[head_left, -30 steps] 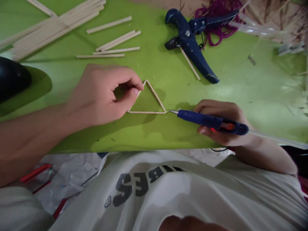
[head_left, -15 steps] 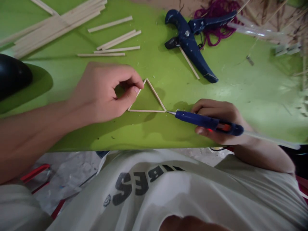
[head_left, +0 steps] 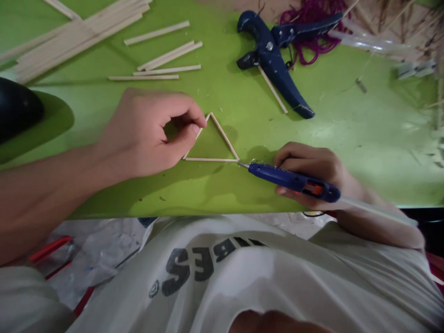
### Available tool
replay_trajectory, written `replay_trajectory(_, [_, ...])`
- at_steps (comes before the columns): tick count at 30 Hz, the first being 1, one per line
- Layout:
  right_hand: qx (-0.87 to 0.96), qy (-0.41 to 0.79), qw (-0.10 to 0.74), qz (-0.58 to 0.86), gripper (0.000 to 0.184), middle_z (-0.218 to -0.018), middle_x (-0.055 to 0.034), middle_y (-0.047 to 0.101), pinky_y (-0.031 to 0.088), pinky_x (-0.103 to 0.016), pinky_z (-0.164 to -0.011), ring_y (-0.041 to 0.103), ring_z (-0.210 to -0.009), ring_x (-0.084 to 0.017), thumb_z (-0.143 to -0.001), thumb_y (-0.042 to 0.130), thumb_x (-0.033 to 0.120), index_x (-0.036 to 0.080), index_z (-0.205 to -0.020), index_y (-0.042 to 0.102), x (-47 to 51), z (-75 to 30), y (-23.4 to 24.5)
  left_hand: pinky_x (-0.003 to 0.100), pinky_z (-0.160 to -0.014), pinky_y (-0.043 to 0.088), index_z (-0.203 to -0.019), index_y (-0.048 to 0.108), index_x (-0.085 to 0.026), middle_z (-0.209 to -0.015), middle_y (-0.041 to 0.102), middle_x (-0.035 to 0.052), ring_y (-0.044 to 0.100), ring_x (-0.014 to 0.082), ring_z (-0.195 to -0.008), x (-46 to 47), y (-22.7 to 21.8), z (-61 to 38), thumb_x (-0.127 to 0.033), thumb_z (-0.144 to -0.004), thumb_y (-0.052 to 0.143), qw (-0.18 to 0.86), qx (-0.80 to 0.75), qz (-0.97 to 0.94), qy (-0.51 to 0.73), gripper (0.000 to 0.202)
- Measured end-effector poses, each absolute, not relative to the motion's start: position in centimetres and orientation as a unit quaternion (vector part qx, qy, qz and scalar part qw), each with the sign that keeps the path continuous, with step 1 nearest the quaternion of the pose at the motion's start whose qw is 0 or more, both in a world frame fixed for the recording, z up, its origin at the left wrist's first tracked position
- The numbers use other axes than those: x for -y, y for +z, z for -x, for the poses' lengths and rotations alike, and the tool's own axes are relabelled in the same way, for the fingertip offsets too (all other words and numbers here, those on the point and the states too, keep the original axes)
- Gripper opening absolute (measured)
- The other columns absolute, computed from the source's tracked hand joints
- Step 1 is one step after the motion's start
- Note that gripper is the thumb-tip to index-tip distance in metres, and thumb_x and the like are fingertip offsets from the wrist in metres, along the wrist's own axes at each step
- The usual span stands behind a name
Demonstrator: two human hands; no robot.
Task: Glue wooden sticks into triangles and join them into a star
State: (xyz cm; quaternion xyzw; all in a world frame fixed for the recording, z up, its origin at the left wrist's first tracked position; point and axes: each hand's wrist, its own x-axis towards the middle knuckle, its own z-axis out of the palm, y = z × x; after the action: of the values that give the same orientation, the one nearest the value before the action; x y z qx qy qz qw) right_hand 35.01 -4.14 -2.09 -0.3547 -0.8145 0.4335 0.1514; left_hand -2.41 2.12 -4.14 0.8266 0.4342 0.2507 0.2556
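Observation:
A small triangle of thin wooden sticks [head_left: 225, 136] lies on the green table. My left hand [head_left: 156, 132] pinches its left side between thumb and forefinger, partly covering that stick. In my right hand [head_left: 308, 171] is a blue hot glue gun [head_left: 277, 174], gripped with the fingers around its handle. Its metal nozzle points left and sits at the triangle's lower right corner; I cannot tell whether it touches. A whitish glue stick [head_left: 378, 210] sticks out of the gun's rear.
Several cut sticks [head_left: 166, 70] and a stack of longer wooden strips [head_left: 79, 39] lie at the far left. A dark rounded object [head_left: 19, 108] stands at the left edge. Blue pipe cutters [head_left: 277, 60] lie beyond the triangle, beside purple string [head_left: 312, 51] and clear tubes [head_left: 371, 44].
The glue gun has shifted slightly left and toward me, its rear end swinging down. My left hand stays on the triangle, nearly still.

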Motion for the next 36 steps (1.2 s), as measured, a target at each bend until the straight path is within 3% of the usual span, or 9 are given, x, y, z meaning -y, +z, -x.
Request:
replay_trajectory(5, [0.813,0.426,0.131,0.375,0.021,-0.105,-0.0063,0.068,0.051,-0.033,-0.067,0.066,-0.078,-0.016,-0.099,0.088,0.034,0.022,-0.095,0.071,4.3,-34.5,-1.1,0.02,-0.06,0.053,-0.101,0.087,-0.021,-0.087,0.083,-0.0079,0.066,0.0075,-0.061,-2.1,-4.5,2.4,-0.019,-0.098,0.074,0.251,-0.413,-0.831,0.275,0.013])
replay_trajectory(9, [0.803,0.429,0.1,0.402,0.02,-0.104,-0.0067,0.067,0.051,-0.035,-0.068,0.065,-0.079,-0.018,-0.102,0.085,0.039,0.024,-0.096,0.071,4.3,-34.1,-0.4,0.021,-0.06,0.053,-0.101,0.087,-0.022,-0.087,0.083,-0.008,0.066,0.0085,-0.061,-2.1,-4.4,2.4,-0.022,-0.098,0.074,0.252,-0.414,-0.828,0.281,0.014])
replay_trajectory(18, [0.82,0.42,0.146,0.359,0.021,-0.106,-0.0062,0.069,0.051,-0.034,-0.065,0.067,-0.078,-0.018,-0.095,0.09,0.037,0.026,-0.098,0.072,4.3,-35.1,-2.1,0.02,-0.06,0.052,-0.101,0.087,-0.02,-0.086,0.083,-0.0072,0.062,0.0066,-0.058,-2.0,-4.3,2.3,-0.02,-0.098,0.074,0.253,-0.414,-0.829,0.279,0.014])
replay_trajectory(24, [0.768,0.447,0.084,0.452,0.02,-0.102,-0.0082,0.067,0.051,-0.038,-0.066,0.065,-0.08,-0.02,-0.105,0.081,0.04,0.025,-0.096,0.073,4.4,-33.5,0.6,0.02,-0.058,0.052,-0.101,0.087,-0.022,-0.084,0.082,-0.0072,0.061,0.0066,-0.057,-2.0,-4.3,2.3,-0.022,-0.098,0.072,0.256,-0.414,-0.829,0.277,0.015])
replay_trajectory(28, [0.783,0.46,0.15,0.392,0.027,-0.099,-0.0062,0.068,0.05,-0.037,-0.064,0.066,-0.076,-0.018,-0.097,0.091,0.041,0.024,-0.09,0.071,4.1,-34.1,-0.6,0.019,-0.062,0.052,-0.104,0.086,-0.021,-0.088,0.083,-0.0051,0.065,0.0069,-0.062,-2.0,-4.3,2.5,-0.023,-0.101,0.07,0.253,-0.413,-0.835,0.262,0.017])
replay_trajectory(36, [0.765,0.461,0.185,0.41,0.026,-0.102,-0.0072,0.073,0.05,-0.041,-0.063,0.067,-0.075,-0.022,-0.098,0.088,0.051,0.028,-0.094,0.076,4.1,-35.0,-2.0,0.025,-0.061,0.055,-0.105,0.085,-0.027,-0.089,0.083,-0.0055,0.065,0.0101,-0.061,-1.9,-3.9,2.5,-0.034,-0.108,0.065,0.253,-0.431,-0.833,0.237,0.021])
